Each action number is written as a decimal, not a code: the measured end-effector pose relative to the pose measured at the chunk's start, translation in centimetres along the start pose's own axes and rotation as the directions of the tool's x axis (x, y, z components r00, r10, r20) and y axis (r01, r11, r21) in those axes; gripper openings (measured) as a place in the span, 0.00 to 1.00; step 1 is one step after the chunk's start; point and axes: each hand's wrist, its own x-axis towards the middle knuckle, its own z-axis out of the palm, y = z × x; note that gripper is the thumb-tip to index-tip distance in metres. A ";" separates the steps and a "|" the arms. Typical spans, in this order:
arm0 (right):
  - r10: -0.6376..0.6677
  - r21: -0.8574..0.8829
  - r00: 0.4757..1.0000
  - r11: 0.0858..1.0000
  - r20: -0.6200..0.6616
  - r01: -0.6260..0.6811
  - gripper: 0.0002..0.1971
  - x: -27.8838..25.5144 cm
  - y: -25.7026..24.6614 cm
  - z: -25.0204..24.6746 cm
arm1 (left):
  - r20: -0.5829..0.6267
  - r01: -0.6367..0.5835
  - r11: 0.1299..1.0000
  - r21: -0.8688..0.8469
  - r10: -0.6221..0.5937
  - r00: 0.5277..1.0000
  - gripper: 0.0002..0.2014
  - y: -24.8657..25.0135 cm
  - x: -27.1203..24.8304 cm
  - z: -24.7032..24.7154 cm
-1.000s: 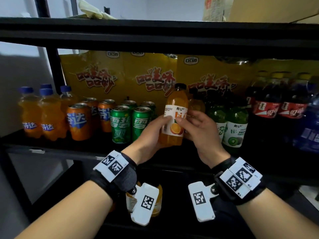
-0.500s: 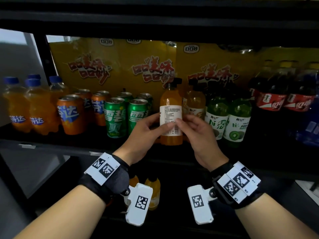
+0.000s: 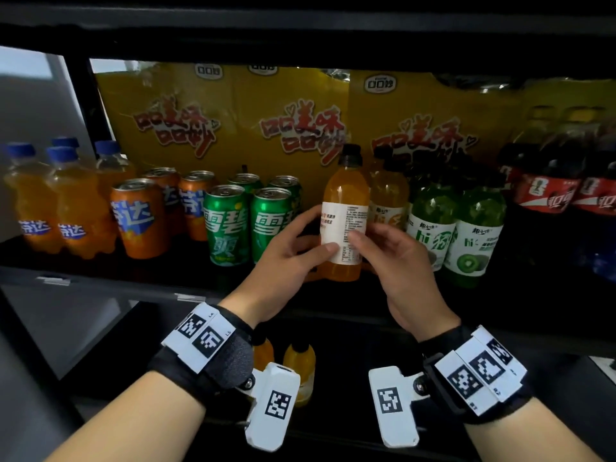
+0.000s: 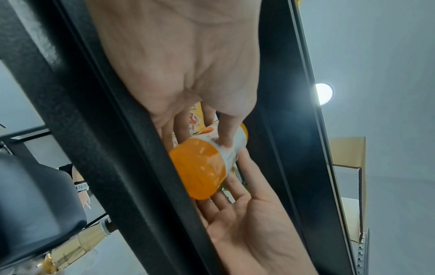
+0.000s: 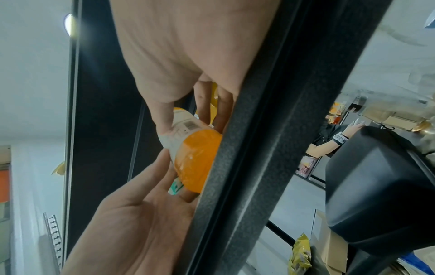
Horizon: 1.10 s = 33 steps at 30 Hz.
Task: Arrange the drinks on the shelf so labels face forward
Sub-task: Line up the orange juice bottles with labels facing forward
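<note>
Orange juice bottle [image 3: 345, 225] upright at shelf [image 3: 110, 278] front edge, fine-print side outward. Pinched at label between left hand [image 3: 283, 258] and right hand [image 3: 396, 261] (thumbs in front). Green cans [image 3: 248, 225] just left, kiwi bottles [image 3: 456, 228] close right.

Yellow snack bags [image 3: 266, 128] at the shelf's back, cardboard box [image 4: 348, 163], round ceiling light [image 4: 324, 93]

Black wristbands [image 3: 230, 358], white coded tags [image 3: 480, 371]
</note>
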 end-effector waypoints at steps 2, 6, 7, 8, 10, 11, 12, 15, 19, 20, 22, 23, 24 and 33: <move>0.013 0.004 1.000 1.000 0.019 -0.013 0.25 0.0 0.0 0.0 | -0.027 -0.040 0.999 0.034 0.041 0.999 0.29 0.0 0.0 0.0; 0.055 0.002 0.998 0.999 0.023 -0.055 0.20 -0.1 -0.2 0.2 | -0.025 -0.014 0.998 0.059 0.016 1.000 0.29 0.1 0.0 0.0; 0.061 0.002 0.998 0.998 0.013 -0.061 0.17 -0.1 -0.2 0.3 | -0.019 0.009 0.999 0.039 -0.008 1.000 0.27 0.1 0.1 0.0; 0.066 0.002 0.998 0.998 -0.003 -0.066 0.15 -0.1 -0.3 0.3 | -0.017 0.027 0.999 0.025 -0.027 0.999 0.26 0.1 0.2 -0.1; 0.080 0.012 0.996 0.997 -0.030 -0.080 0.14 0.0 -0.5 0.2 | -0.021 0.042 0.999 0.026 -0.042 0.999 0.24 0.2 0.2 -0.1; 0.088 0.022 0.996 0.996 -0.033 -0.087 0.16 0.0 -0.6 0.2 | -0.021 0.039 0.999 0.034 -0.038 0.999 0.25 0.2 0.1 -0.1; 0.094 0.029 0.995 0.995 -0.032 -0.093 0.19 0.0 -0.6 0.3 | -0.022 0.035 0.999 0.041 -0.034 0.999 0.26 0.1 0.0 0.0; 0.095 0.043 0.995 0.995 -0.030 -0.094 0.24 -0.1 -0.6 0.4 | -0.032 0.034 0.998 0.051 -0.032 0.999 0.31 0.1 -0.2 0.2; 0.103 0.078 0.994 0.992 -0.039 -0.099 0.17 0.0 -0.5 0.3 | 0.020 0.027 0.992 0.125 -0.030 0.999 0.23 0.3 -0.3 0.5; 0.103 0.077 0.994 0.992 -0.039 -0.099 0.16 0.0 -0.5 0.2 | 0.028 0.039 0.993 0.110 -0.042 0.999 0.20 0.4 -0.3 0.6; 0.101 0.071 0.995 0.993 -0.025 -0.099 0.15 0.0 -0.5 0.2 | 0.023 0.080 0.995 0.060 -0.081 0.996 0.18 0.5 -0.2 0.6; 0.099 0.071 0.995 0.993 -0.013 -0.098 0.15 0.0 -0.5 0.2 | 0.016 0.096 0.994 0.044 -0.097 0.995 0.18 0.6 -0.1 0.6; 0.095 0.070 0.995 0.993 0.000 -0.095 0.15 -0.1 -0.5 0.2 | 0.005 0.105 0.994 0.035 -0.105 0.994 0.19 0.6 -0.1 0.6; 0.092 0.025 0.995 0.995 0.035 -0.093 0.29 -0.2 -0.7 0.5 | -0.033 0.064 0.996 0.057 -0.063 0.997 0.30 0.4 -0.4 0.6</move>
